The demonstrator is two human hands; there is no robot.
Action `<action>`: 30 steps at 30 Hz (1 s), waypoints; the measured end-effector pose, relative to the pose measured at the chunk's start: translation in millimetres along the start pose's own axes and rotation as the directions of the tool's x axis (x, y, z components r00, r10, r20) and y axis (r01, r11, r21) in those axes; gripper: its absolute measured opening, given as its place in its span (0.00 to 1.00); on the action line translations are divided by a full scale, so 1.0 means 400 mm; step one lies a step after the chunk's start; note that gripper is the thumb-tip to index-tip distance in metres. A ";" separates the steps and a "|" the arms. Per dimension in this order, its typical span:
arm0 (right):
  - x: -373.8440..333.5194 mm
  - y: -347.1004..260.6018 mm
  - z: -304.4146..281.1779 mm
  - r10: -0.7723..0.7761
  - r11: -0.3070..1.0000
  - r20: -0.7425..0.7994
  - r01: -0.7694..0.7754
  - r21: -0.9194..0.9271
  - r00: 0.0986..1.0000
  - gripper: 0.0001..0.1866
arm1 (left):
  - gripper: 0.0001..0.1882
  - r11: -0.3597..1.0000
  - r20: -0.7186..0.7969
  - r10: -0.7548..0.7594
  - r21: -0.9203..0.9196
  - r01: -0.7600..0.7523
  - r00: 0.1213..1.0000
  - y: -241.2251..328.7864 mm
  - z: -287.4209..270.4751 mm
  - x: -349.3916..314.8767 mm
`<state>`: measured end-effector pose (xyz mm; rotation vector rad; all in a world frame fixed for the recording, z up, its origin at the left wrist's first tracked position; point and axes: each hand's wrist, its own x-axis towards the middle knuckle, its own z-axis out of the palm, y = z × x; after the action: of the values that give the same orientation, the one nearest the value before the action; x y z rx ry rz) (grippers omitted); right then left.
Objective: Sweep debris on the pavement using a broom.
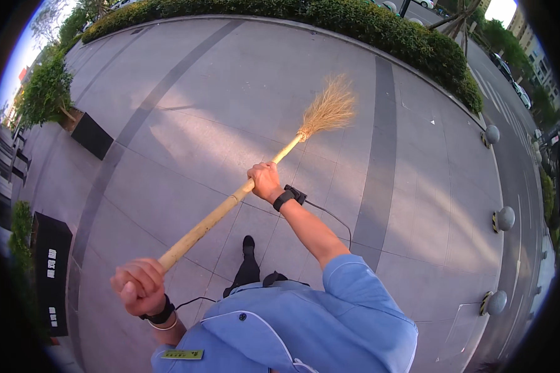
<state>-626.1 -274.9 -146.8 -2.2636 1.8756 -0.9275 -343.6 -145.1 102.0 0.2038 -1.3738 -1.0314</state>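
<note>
A broom with a pale wooden handle [208, 222] and straw-coloured bristles [330, 109] slants across the view, from lower left to upper right. My left hand [140, 285] is wrapped round the handle's near end, close to my body. Farther along, my right hand [266, 180] grips the handle below the bristles. The bristle head points away from me, ahead and to the right, over the grey paving [280, 74]. Whether its tips touch the paving I cannot tell. Each wrist wears a black band with a cable; a small black box [295, 194] sits at the right wrist.
Dark planters with greenery [93, 135] [51, 273] stand on the left. A clipped hedge [367, 25] borders the far side. Along the right edge are round grey bollards [507, 219], with a road [510, 149] beyond. A small white scrap [432, 122] lies on the paving at the right.
</note>
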 end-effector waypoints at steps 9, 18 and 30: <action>-0.198 -0.023 0.000 0.448 0.887 0.275 -0.462 -0.017 0.851 0.05 | 0.18 0.746 0.213 -0.420 -0.472 0.470 0.882 -0.361 -0.243 0.361; -0.253 0.287 0.098 0.821 0.569 0.248 -0.774 -0.278 0.514 0.07 | 0.19 0.486 0.409 -0.614 -0.478 0.732 0.675 -0.817 -0.018 0.438; 0.621 0.884 0.286 0.356 0.934 0.349 -0.338 -0.114 0.867 0.06 | 0.18 0.921 -0.119 -0.361 -0.204 0.333 0.925 -1.067 0.040 0.796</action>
<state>-861.1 -629.3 -284.3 -1.8568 2.0411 -0.3808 -607.6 -604.3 45.9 0.3965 -1.1169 -1.4001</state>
